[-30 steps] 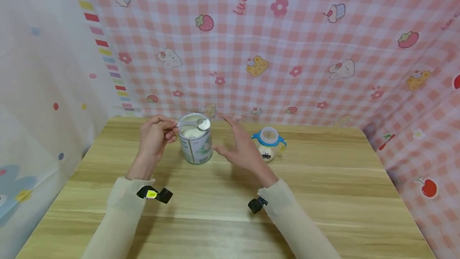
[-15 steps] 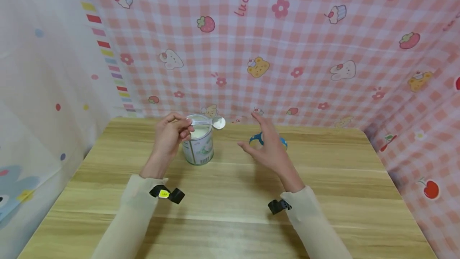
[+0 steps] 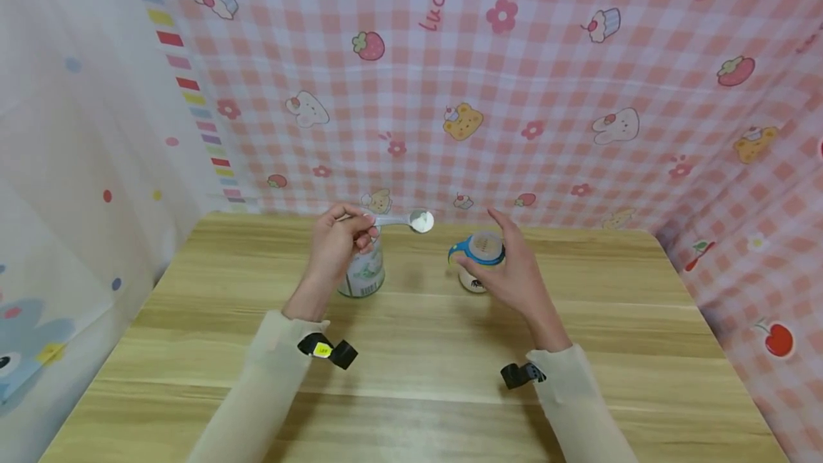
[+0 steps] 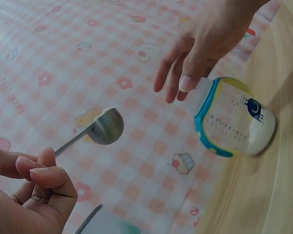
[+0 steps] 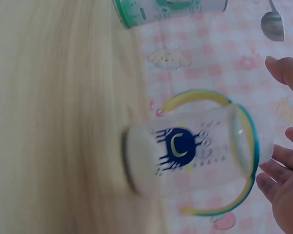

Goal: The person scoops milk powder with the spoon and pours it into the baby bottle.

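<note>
My left hand (image 3: 336,252) pinches the handle of a metal measuring spoon (image 4: 107,127), its round bowl heaped with white powder. The spoon is held in the air between a milk powder can (image 3: 363,276) and a baby bottle (image 5: 205,146). White powder lies in the bottom of this clear bottle, which has a blue collar, two handles and a dark cartoon print. Beside the bottle's top is my right hand (image 3: 517,274), thumb and fingers spread around its near side. In the head view the left hand hides the can's open top.
Both containers stand on a wood-grain table (image 3: 411,377) near its back edge. Behind them hangs a pink checked cloth (image 3: 411,91), with a white dotted cloth (image 3: 96,127) on the left. Each wrist carries a small black camera.
The left hand has carried the filled spoon rightward from over the can toward the bottle. My right hand has moved right, from beside the can to the bottle.
</note>
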### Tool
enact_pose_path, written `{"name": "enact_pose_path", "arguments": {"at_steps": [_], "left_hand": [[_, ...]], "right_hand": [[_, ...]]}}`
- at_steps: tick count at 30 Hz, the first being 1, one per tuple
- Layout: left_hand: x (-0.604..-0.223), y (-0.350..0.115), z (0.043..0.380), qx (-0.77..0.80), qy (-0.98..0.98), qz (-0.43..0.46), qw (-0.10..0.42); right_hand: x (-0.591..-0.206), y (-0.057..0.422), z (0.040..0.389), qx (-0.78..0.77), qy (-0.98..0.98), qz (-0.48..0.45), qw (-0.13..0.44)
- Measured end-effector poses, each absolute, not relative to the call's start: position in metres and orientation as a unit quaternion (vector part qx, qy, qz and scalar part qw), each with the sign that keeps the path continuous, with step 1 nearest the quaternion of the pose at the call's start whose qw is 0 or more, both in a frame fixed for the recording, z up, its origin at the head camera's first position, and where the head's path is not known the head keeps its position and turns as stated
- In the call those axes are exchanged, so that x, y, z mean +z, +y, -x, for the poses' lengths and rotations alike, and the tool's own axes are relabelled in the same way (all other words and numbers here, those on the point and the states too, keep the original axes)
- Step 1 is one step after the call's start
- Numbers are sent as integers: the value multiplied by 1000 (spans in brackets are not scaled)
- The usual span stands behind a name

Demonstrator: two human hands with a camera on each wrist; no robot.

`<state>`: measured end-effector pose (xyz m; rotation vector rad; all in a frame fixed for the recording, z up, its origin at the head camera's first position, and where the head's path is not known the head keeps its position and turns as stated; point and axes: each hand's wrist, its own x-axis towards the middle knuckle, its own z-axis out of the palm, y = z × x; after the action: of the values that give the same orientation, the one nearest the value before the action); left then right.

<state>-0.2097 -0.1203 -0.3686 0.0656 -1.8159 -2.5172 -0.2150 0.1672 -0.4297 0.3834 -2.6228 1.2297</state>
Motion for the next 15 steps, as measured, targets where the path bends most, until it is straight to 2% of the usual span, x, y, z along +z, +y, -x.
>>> {"name": "enact_pose_path", "arguments": {"at_steps": [15], "left_hand": [[-378, -78, 216, -797, -604, -22, 4]], "right_hand": [[-467, 193, 224, 488, -865, -106, 48]]}}
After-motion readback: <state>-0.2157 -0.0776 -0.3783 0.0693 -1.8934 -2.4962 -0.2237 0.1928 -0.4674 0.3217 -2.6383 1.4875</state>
